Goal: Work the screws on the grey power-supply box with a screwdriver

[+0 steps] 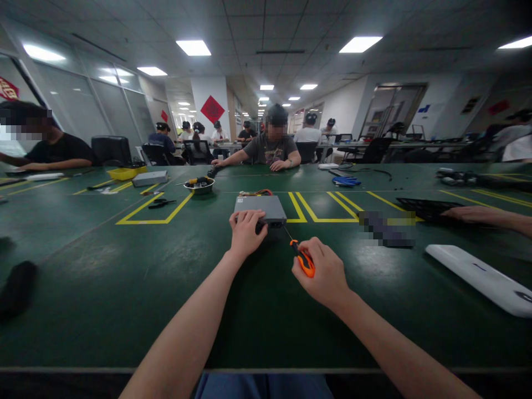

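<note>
A flat grey metal box point(262, 207) with coloured wires at its far edge lies on the green table point(124, 288) in front of me. My left hand point(246, 231) rests on its near left corner, fingers curled over the edge. My right hand point(322, 271) is closed round the orange and black handle of a screwdriver point(302, 258). The thin shaft of the tool points up and left toward the near right corner of the box.
A metal bowl point(199, 185) with tools, scissors point(161, 203), a yellow tray point(127, 173) and a second grey box point(150, 178) sit far left. A white slab point(482, 278) lies at right, beyond it a co-worker's arm point(494, 217). People sit across the table.
</note>
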